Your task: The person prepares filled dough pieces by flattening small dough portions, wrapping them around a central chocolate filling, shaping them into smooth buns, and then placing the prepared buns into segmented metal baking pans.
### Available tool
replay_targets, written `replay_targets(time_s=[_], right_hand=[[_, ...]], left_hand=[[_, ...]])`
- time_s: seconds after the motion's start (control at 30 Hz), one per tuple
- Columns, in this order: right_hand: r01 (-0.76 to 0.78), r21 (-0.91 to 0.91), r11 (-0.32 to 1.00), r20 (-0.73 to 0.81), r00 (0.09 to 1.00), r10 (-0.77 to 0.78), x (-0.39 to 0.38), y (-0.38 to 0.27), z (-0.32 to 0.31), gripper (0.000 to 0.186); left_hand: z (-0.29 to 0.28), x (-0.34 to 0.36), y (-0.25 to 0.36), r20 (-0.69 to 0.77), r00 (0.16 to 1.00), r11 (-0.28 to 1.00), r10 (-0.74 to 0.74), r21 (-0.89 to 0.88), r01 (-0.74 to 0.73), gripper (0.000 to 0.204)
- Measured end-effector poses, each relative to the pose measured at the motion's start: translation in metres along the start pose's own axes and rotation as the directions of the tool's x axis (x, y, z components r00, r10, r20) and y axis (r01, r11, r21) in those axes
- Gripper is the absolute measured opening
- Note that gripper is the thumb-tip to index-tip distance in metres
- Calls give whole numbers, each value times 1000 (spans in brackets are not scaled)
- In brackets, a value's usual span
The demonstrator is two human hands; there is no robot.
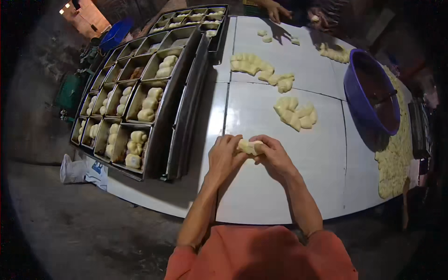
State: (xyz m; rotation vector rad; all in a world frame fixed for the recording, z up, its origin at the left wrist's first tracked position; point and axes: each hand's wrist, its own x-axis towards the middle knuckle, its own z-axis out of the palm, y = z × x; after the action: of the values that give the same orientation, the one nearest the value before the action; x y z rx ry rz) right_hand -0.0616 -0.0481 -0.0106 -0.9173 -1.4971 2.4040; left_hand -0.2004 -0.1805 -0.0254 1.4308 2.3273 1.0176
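Note:
Between my two hands is a small pale piece of dough (249,147), held just over the white table. My left hand (225,154) closes on its left end, and my right hand (273,153) grips the right end with thumb and fingers. Parts of the dough are hidden by the fingers. Beyond my hands lies a cluster of cut dough pieces (295,113). Farther off, a longer row of joined dough pieces (252,64) rests on the table. To the left, a set of metal loaf pans (161,105) holds shaped dough rolls (150,103), several to a pan.
A purple basin (353,88) stands at the right, beside a broad sheet of dough (391,172) along the table's edge. Across the white table (280,196), another person's hand (275,9) hovers near small dough pieces (266,37). More pans (219,29) stand at the far left.

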Motion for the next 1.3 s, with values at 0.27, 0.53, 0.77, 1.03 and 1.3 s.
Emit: replay_targets(time_s=[0.27, 0.53, 0.77, 1.03, 1.3], right_hand=[[-40, 40, 998, -34, 999, 42, -84, -9, -53, 23], [-128, -87, 988, -49, 991, 124, -105, 33, -71, 20], [-106, -35, 994, 6, 994, 106, -121, 20, -104, 14], [379, 492, 784, -288, 921, -264, -156, -1, -157, 17], [382, 301, 874, -333, 901, -279, -146, -1, -164, 33]], left_hand=[[-27, -27, 80, 473, 862, 961, -185, -96, 259, 42], [45, -72, 97, 107, 989, 994, 105, -14, -104, 40], [66, -77, 98, 99, 992, 995, 74, 57, -80, 16], [71, -76, 102, 77, 993, 984, 90, 145, -100, 26], [82, -27, 170, 289, 957, 897, 25, -429, 106, 62]])
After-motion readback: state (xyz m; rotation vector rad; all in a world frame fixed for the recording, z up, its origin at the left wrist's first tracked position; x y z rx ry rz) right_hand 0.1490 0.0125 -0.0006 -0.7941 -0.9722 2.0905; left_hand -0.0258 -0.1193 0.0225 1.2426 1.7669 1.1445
